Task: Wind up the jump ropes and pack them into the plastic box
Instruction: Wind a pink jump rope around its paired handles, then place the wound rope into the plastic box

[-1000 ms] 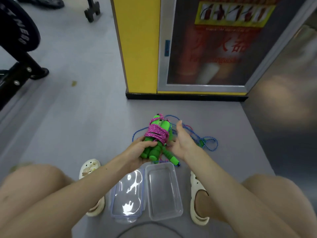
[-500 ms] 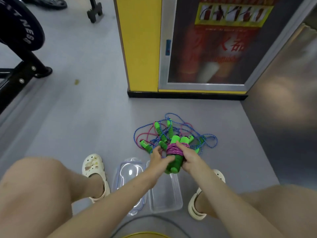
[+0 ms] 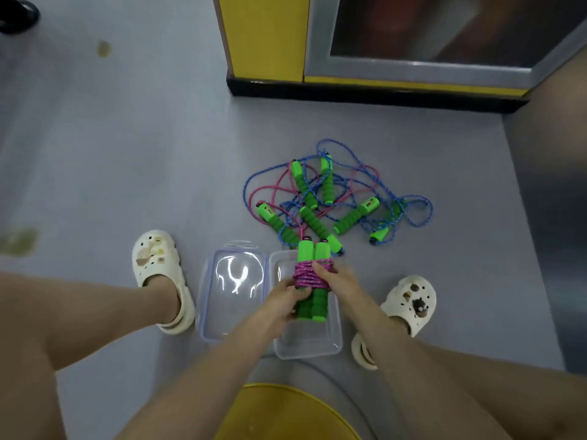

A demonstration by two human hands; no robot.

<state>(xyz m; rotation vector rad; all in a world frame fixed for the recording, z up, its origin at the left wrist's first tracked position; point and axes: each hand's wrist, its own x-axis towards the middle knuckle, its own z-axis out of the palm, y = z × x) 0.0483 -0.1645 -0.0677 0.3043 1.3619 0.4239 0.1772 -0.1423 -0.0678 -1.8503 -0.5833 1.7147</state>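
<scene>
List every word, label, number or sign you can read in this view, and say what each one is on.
No text is legible in this view.
The framed panel on the wall: blurred, nothing readable.
The small dark windows on the loose green handles: too small to read.
On the wound jump rope, plastic box and lid: no print shows.
</scene>
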